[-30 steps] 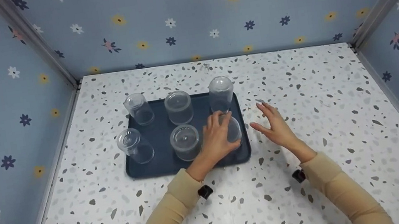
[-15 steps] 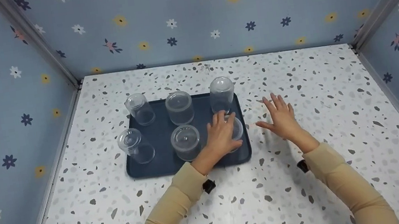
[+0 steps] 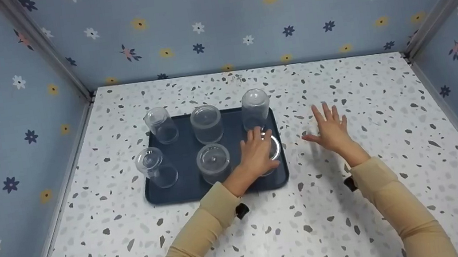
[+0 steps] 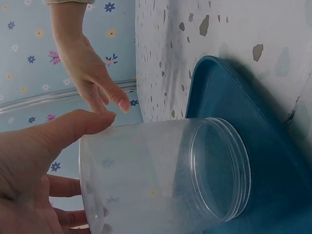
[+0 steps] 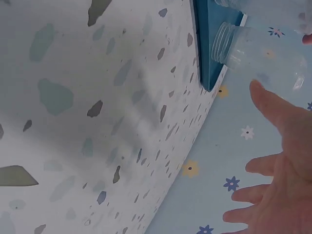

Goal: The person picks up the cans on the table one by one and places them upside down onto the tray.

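My left hand [image 3: 256,154] grips a clear jar [image 4: 141,175] near its upturned base, the thumb on one side and fingertips visible through the wall on the other. This jar is upside down, its threaded mouth at the front right corner of the dark blue tray [image 3: 189,183]. Off the tray's right side, my right hand [image 3: 331,132] hovers over the table with fingers spread, holding nothing. Behind the gripped jar stands a taller clear jar [image 3: 256,109], also inverted. Left of the left hand is a wide clear jar [image 3: 214,163].
Three more inverted jars share the tray: a back middle jar [image 3: 207,125], a back left jar [image 3: 161,126] and a front left jar [image 3: 156,168]. The speckled table [image 3: 378,103] ends at a flowered wall panel [image 3: 240,19], with panels at both sides too.
My right hand has moved away to the right and its fingers have spread wider. The left hand has shifted slightly rightward at the same jar. The other jars have stayed put.
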`<state>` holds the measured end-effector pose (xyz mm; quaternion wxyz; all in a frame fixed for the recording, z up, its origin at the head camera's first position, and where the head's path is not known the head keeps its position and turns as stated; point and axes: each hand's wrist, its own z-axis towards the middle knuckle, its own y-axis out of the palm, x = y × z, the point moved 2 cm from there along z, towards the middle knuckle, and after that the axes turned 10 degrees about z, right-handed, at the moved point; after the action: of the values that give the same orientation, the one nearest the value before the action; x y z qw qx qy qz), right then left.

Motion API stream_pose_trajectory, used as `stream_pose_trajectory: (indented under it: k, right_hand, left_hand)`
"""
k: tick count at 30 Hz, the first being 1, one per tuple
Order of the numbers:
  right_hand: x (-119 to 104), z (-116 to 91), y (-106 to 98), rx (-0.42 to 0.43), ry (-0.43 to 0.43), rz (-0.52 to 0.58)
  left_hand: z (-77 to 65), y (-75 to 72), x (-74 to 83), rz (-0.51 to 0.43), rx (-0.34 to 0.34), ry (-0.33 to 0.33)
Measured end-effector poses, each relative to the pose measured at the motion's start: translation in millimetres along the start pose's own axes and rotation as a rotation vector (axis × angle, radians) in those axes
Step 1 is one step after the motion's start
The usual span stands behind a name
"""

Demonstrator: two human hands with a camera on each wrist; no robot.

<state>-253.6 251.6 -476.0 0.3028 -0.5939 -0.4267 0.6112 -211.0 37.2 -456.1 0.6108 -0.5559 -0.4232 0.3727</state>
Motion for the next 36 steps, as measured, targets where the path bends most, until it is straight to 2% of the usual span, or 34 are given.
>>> stream_pose_trajectory:
  k: [14, 21, 30, 36]
  right_hand:
    - [12, 18, -13, -0.005, 0.093, -0.021]
    - [13, 26, -19, 0.008, 0.103, -0.014]
    - [12, 33, -26, 0.006, 0.107, -0.013]
    - [13, 35, -29, 0.011, 0.094, -0.015]
  left_hand:
    - [2.8, 1.3, 1.4, 0.013, 0.009, -0.005]
    - [3.2, 2.0, 1.8, -0.008, 0.002, 0.002]
    - [-0.3, 0.3, -4.5, -0.072, -0.071, 0.005]
    - [-1.4, -5.2, -13.6, -0.092, -0.04, -0.011]
